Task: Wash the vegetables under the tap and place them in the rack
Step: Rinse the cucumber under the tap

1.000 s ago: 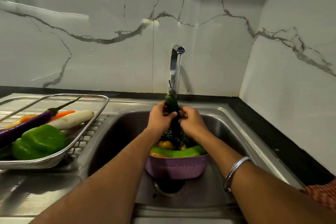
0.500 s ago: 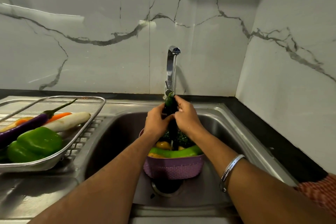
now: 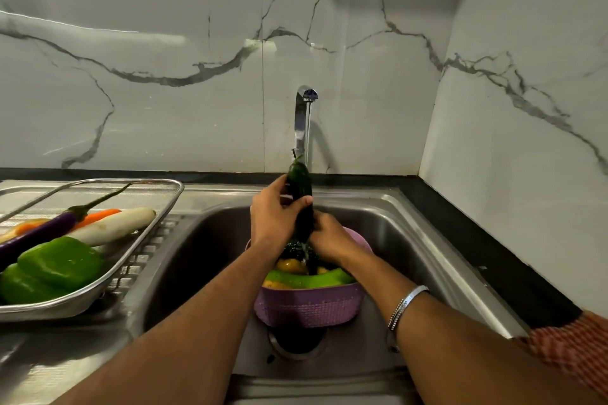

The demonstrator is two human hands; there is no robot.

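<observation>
Under the tap, over the sink: dark green cucumber, held upright, stem end uppermost, in line with the spout. Left hand on the upper part, fingers curled about it, thumb laid across the front. Right hand lower down, fingers wrapped round the bottom end, which is hidden by them. Thin stream of water visible below the right hand, falling into the basket.

Basket: purple, perforated, standing in the sink bowl directly over the drain; holds a pale green long vegetable lying across the front, something yellow behind it, and dark leafy greens partly hidden by the hands.

Left of the sink, on the ribbed steel surface: metal mesh rack, holding a green pepper nearest the camera, a purple aubergine with its stalk pointing toward the wall, a white radish beside it, and an orange carrot between the two, mostly covered.

Right wrist: silver bangles. Right edge: checked red sleeve. Behind: veined marble wall.
</observation>
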